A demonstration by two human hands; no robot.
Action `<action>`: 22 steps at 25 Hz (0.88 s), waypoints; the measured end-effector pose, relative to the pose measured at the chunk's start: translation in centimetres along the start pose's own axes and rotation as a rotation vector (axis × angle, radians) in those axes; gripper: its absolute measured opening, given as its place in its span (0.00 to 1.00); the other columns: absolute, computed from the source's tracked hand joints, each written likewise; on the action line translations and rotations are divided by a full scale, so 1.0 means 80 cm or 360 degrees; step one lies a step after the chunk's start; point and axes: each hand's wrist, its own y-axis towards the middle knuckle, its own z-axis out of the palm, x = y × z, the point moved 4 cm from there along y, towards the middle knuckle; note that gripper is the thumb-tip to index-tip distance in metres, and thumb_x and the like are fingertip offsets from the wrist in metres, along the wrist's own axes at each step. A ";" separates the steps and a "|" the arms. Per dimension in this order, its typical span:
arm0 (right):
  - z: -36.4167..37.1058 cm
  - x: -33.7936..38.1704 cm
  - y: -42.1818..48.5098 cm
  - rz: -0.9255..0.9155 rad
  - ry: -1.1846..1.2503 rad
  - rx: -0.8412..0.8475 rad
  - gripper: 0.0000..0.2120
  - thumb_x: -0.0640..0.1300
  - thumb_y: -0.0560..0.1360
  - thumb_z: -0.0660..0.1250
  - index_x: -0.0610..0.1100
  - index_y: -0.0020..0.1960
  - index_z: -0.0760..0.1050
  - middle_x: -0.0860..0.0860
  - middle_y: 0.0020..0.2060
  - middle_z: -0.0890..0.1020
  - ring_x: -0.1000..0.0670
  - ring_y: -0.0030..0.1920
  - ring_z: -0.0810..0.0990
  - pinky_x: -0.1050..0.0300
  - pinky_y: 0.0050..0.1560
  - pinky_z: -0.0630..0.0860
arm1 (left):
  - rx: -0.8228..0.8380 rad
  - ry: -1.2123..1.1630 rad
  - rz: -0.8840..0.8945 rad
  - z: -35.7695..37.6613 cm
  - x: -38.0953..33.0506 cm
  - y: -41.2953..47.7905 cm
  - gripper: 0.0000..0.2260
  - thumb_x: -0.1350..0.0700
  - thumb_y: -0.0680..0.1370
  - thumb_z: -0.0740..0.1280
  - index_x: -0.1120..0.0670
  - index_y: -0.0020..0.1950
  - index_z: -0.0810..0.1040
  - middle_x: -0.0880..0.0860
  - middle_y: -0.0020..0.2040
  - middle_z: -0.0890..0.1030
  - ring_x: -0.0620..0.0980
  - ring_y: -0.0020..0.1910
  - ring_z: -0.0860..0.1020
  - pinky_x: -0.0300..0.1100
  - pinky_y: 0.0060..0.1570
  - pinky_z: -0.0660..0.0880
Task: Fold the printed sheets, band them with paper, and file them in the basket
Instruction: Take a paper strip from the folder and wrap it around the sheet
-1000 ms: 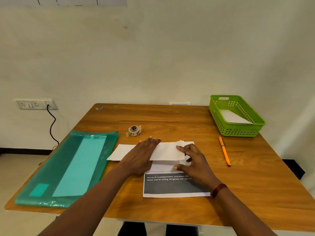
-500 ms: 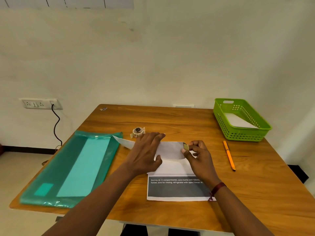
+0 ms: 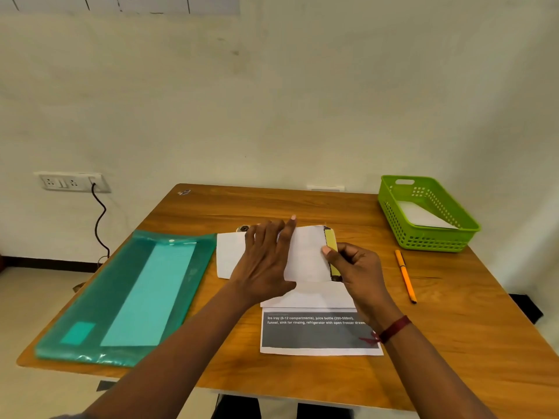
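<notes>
White folded sheet under two hands, one green basket.

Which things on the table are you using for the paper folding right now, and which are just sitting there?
In use:
left hand
right hand
folded sheet
printed sheet
green basket

Just lying about:
orange pen
teal plastic folder
tape roll
</notes>
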 end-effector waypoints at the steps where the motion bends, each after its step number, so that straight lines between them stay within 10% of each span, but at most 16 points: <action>1: 0.001 0.007 -0.002 0.0012 0.0025 0.0050 0.06 0.41 0.77 0.68 0.43 0.46 0.84 0.45 0.42 0.86 0.48 0.42 0.84 0.53 0.39 0.81 | -0.0010 -0.0038 0.0009 -0.001 0.001 0.002 0.55 0.37 0.61 0.75 0.58 0.77 0.51 0.58 0.66 0.65 0.57 0.63 0.65 0.56 0.66 0.64; 11: 0.000 0.021 0.005 0.0087 -0.0221 0.0337 0.07 0.34 0.73 0.72 0.40 0.51 0.82 0.41 0.42 0.86 0.41 0.41 0.85 0.49 0.39 0.84 | -0.0052 0.0019 0.0093 -0.009 0.002 0.003 0.52 0.37 0.63 0.74 0.58 0.77 0.53 0.59 0.65 0.66 0.57 0.62 0.67 0.57 0.62 0.67; 16: -0.010 0.013 0.025 -0.0246 -0.0828 -0.0034 0.06 0.36 0.68 0.75 0.45 0.36 0.82 0.56 0.25 0.79 0.59 0.26 0.74 0.62 0.28 0.72 | 0.0094 0.0163 0.0103 -0.009 0.010 0.001 0.55 0.39 0.61 0.76 0.57 0.78 0.52 0.57 0.66 0.66 0.57 0.63 0.67 0.57 0.63 0.67; 22: -0.028 -0.031 0.030 0.0098 -0.0563 -0.0189 0.05 0.32 0.71 0.73 0.40 0.43 0.83 0.43 0.34 0.83 0.42 0.32 0.82 0.50 0.32 0.83 | 0.0359 0.0215 0.0177 0.002 0.027 -0.005 0.52 0.43 0.65 0.76 0.56 0.79 0.50 0.56 0.68 0.69 0.55 0.64 0.68 0.51 0.65 0.67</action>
